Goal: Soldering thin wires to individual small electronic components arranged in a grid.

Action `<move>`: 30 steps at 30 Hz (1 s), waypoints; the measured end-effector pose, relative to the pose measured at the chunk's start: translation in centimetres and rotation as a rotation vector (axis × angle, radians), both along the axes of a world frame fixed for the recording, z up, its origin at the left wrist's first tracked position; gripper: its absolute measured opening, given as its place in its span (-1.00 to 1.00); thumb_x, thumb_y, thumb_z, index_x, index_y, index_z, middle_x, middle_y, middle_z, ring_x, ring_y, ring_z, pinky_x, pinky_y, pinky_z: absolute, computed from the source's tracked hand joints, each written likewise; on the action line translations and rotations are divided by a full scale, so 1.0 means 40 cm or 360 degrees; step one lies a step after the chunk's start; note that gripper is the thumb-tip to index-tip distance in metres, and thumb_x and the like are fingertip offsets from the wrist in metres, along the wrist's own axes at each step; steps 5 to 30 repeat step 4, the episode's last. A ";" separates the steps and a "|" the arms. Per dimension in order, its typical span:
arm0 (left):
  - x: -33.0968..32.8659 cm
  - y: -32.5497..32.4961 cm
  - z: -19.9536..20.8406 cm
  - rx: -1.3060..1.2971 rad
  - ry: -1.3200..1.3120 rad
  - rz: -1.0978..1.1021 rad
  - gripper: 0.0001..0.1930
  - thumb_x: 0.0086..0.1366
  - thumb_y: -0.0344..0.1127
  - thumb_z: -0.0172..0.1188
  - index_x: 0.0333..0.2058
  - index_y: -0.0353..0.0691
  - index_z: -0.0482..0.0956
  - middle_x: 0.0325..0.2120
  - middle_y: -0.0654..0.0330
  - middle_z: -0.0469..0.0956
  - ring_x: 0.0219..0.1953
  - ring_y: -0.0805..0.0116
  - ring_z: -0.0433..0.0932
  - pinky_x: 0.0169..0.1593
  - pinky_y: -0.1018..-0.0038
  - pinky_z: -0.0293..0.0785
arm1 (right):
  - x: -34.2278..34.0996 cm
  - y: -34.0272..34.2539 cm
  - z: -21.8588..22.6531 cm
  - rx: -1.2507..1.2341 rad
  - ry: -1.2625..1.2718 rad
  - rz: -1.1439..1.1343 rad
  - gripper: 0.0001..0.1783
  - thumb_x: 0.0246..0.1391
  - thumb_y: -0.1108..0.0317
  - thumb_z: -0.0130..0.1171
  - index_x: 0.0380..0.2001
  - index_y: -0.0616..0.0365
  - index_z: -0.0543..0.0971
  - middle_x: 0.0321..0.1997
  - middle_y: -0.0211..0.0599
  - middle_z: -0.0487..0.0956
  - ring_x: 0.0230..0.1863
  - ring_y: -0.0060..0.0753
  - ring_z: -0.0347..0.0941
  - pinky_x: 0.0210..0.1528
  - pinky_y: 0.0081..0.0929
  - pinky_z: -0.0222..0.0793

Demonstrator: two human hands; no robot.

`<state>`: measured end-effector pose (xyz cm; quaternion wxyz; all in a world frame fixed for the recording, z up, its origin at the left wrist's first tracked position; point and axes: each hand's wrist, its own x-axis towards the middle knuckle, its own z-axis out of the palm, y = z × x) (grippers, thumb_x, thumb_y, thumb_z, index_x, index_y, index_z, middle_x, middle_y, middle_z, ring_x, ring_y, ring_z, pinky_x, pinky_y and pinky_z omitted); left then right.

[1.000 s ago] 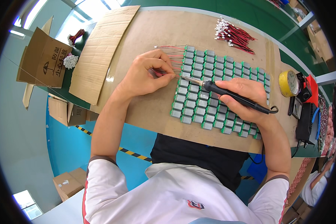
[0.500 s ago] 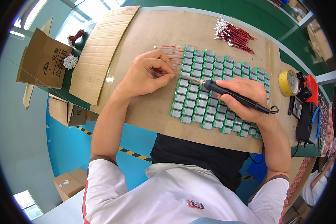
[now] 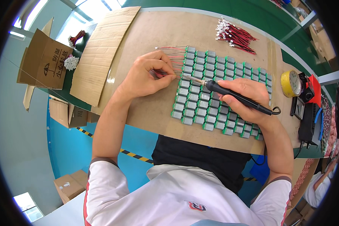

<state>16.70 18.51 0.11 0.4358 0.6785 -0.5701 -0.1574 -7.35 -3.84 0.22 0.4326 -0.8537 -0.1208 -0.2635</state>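
My right hand [image 3: 248, 94] grips a black-handled soldering iron [image 3: 217, 88] like a pen. Its metal tip points left, at the left edge of a block of grey cells with green circuit boards [image 3: 203, 103] laid out in close rows. My left hand [image 3: 148, 75] pinches a thin red wire lead [image 3: 162, 73] between thumb and forefinger, its end by the iron's tip. Whether tip and wire touch is too small to tell. Just beyond my left hand, several cells in the leftmost column have red and black leads [image 3: 173, 48] running out to the left.
A heap of red-black leads with white connectors [image 3: 235, 35] lies at the far side. To the right are a yellow tape roll [image 3: 291, 83] and a black box-shaped unit [image 3: 308, 122]. At left stand a cardboard sheet [image 3: 101, 52] and an open carton [image 3: 45, 60].
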 end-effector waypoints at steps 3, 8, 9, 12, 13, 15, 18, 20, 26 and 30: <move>0.000 0.000 0.002 0.0004 0.0004 -0.0003 -0.93 0.07 -0.59 0.39 -0.44 -0.31 0.72 -0.35 0.23 0.63 -0.27 0.41 0.60 -0.20 0.48 0.51 | -0.001 -0.001 0.000 0.0004 0.0014 0.0009 -0.59 0.10 0.52 0.42 0.05 0.28 0.68 -0.31 -0.12 0.73 -0.36 -0.23 0.68 -0.30 -0.39 0.56; -0.001 0.000 0.003 0.0009 0.0009 -0.0002 -0.93 0.07 -0.59 0.39 -0.44 -0.31 0.72 -0.35 0.23 0.63 -0.27 0.41 0.60 -0.20 0.48 0.51 | 0.000 -0.002 0.001 -0.0002 0.0011 0.0015 -0.59 0.10 0.52 0.42 0.06 0.28 0.68 -0.30 -0.11 0.73 -0.36 -0.23 0.68 -0.29 -0.38 0.56; -0.001 0.000 0.003 0.0009 0.0009 -0.0002 -0.93 0.07 -0.59 0.39 -0.44 -0.31 0.72 -0.35 0.23 0.63 -0.27 0.41 0.60 -0.20 0.48 0.51 | 0.000 -0.002 0.001 -0.0002 0.0011 0.0015 -0.59 0.10 0.52 0.42 0.06 0.28 0.68 -0.30 -0.11 0.73 -0.36 -0.23 0.68 -0.29 -0.38 0.56; -0.001 0.000 0.003 0.0009 0.0009 -0.0002 -0.93 0.07 -0.59 0.39 -0.44 -0.31 0.72 -0.35 0.23 0.63 -0.27 0.41 0.60 -0.20 0.48 0.51 | 0.000 -0.002 0.001 -0.0002 0.0011 0.0015 -0.59 0.10 0.52 0.42 0.06 0.28 0.68 -0.30 -0.11 0.73 -0.36 -0.23 0.68 -0.29 -0.38 0.56; -0.001 0.000 0.003 0.0009 0.0009 -0.0002 -0.93 0.07 -0.59 0.39 -0.44 -0.31 0.72 -0.35 0.23 0.63 -0.27 0.41 0.60 -0.20 0.48 0.51 | 0.000 -0.002 0.001 -0.0002 0.0011 0.0015 -0.59 0.10 0.52 0.42 0.06 0.28 0.68 -0.30 -0.11 0.73 -0.36 -0.23 0.68 -0.29 -0.38 0.56; -0.001 0.000 0.003 0.0009 0.0009 -0.0002 -0.93 0.07 -0.59 0.39 -0.44 -0.31 0.72 -0.35 0.23 0.63 -0.27 0.41 0.60 -0.20 0.48 0.51 | 0.000 -0.002 0.001 -0.0002 0.0011 0.0015 -0.59 0.10 0.52 0.42 0.06 0.28 0.68 -0.30 -0.11 0.73 -0.36 -0.23 0.68 -0.29 -0.38 0.56; -0.001 0.000 0.003 0.0009 0.0009 -0.0002 -0.93 0.07 -0.59 0.39 -0.44 -0.31 0.72 -0.35 0.23 0.63 -0.27 0.41 0.60 -0.20 0.48 0.51 | 0.000 -0.002 0.001 -0.0002 0.0011 0.0015 -0.59 0.10 0.52 0.42 0.06 0.28 0.68 -0.30 -0.11 0.73 -0.36 -0.23 0.68 -0.29 -0.38 0.56; -0.001 0.000 0.003 0.0009 0.0009 -0.0002 -0.93 0.07 -0.59 0.39 -0.44 -0.31 0.72 -0.35 0.23 0.63 -0.27 0.41 0.60 -0.20 0.48 0.51 | 0.000 -0.002 0.001 -0.0002 0.0011 0.0015 -0.59 0.10 0.52 0.42 0.06 0.28 0.68 -0.30 -0.11 0.73 -0.36 -0.23 0.68 -0.29 -0.38 0.56; -0.001 0.000 0.003 0.0009 0.0009 -0.0002 -0.93 0.07 -0.59 0.39 -0.44 -0.31 0.72 -0.35 0.23 0.63 -0.27 0.41 0.60 -0.20 0.48 0.51 | 0.000 -0.002 0.001 -0.0002 0.0011 0.0015 -0.59 0.10 0.52 0.42 0.06 0.28 0.68 -0.30 -0.11 0.73 -0.36 -0.23 0.68 -0.29 -0.38 0.56; -0.001 0.000 0.003 0.0009 0.0009 -0.0002 -0.93 0.07 -0.59 0.39 -0.44 -0.31 0.72 -0.35 0.23 0.63 -0.27 0.41 0.60 -0.20 0.48 0.51 | 0.000 -0.002 0.001 -0.0002 0.0011 0.0015 -0.59 0.10 0.52 0.42 0.06 0.28 0.68 -0.30 -0.11 0.73 -0.36 -0.23 0.68 -0.29 -0.38 0.56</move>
